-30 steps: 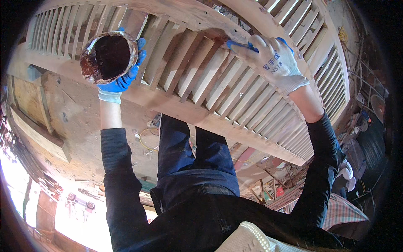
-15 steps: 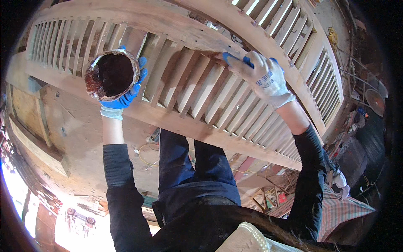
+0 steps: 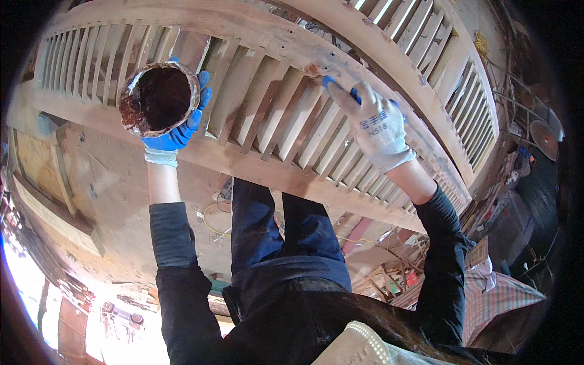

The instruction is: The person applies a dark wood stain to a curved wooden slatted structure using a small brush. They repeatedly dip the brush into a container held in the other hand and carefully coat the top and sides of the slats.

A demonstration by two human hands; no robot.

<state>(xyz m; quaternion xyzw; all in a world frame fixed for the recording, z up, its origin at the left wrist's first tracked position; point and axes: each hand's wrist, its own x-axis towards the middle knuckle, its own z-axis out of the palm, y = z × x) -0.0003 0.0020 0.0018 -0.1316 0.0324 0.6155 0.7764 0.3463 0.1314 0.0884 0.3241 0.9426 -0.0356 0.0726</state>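
My left hand, in a blue-palmed white knit glove, grips a round tub from beneath and its right side. Dark reddish-brown paste fills the tub, and its rim is crusted. My right hand, gloved the same way, is over the upper rail of a louvered wooden panel. Its index finger reaches toward the rail's slat-side edge, close to a reddish-brown smear. The fingers are apart and I see nothing held in them; their undersides are partly hidden. Whether the fingertip touches the wood, I cannot tell.
A second louvered panel lies beyond, at the upper right. Boards rest on the left side of the dusty floor. A yellow cord trails near my legs. Striped cloth hangs at the lower right.
My right hand has moved slightly left and turned, uncovering more of the reddish-brown smear on the rail. The left hand still holds the tub in nearly the same place.
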